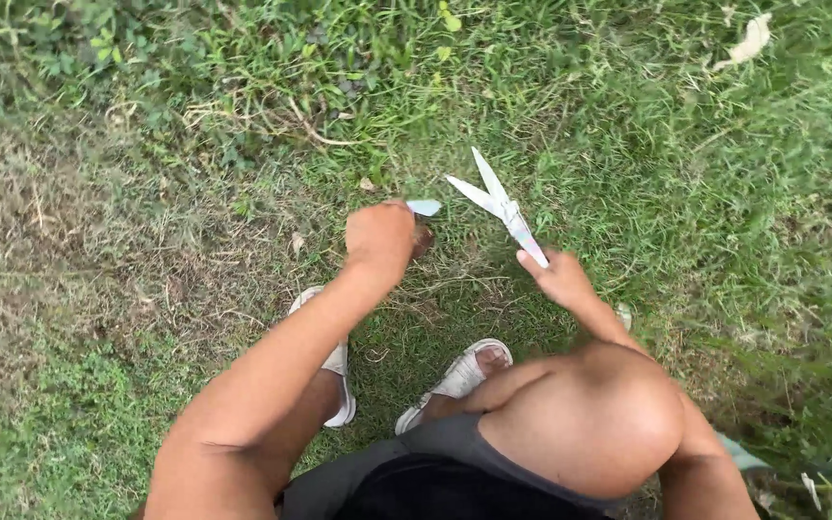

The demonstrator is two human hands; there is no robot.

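A lawn fills the whole view: short green grass (628, 144) across the middle and right, a worn patch of dry brown thatch (40, 241) along the left edge, and taller leafy weeds (69, 39) in the top left corner. A pale dead leaf (751, 39) lies near the top right corner. The ground around both hands is open turf, with free room ahead toward the top edge and out to either side.

Toward the bottom edge the person squats, two pale sandals (455, 380) planted on the grass between bare knees, dark shorts (435, 477) at the bottom centre.

The left hand (379, 236) reaches forward from a straight, extended arm, just left of centre. Its fingers are curled shut into a fist, knuckles up, around a small light-blue handle (425, 207) whose tip pokes out to the right; what the handle belongs to cannot be told.

Just to the right, apart from the left hand, the right hand (556, 279) is raised over the knee, wrist bent, fingers closed on the lower end of a pair of pale shears (498, 199). The two blades spread in a V, pointing up and left above the grass.
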